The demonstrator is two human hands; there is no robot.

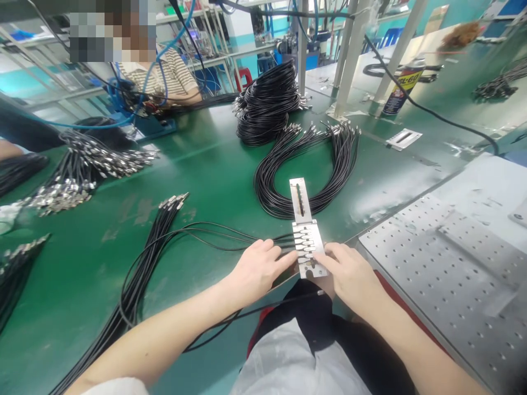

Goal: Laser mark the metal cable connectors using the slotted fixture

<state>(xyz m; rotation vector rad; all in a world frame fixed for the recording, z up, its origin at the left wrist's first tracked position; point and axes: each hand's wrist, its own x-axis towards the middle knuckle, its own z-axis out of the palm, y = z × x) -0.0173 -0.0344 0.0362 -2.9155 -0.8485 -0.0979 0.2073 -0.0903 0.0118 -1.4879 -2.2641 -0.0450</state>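
The person's bare left hand (257, 269) is positioned back upward, one finger extended toward the right, the other visible fingers bent. The bare right hand (349, 271) stands opposite, near but apart, fingers directed leftward. Bare left forearm (173, 329) and bare right forearm (405, 334) converge forward.

Pale grey top (275, 359), light left sleeve (117, 387), bare forearms (164, 329), bare fingers (284, 264), seemingly black trousers (364, 351)

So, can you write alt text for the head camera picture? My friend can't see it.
A bare left hand and right hand are at a silver metal fixture, with thin black cables running into its left side. It sits at the edge of a green table, where bundled black cables lie; a person in a striped top is beyond.
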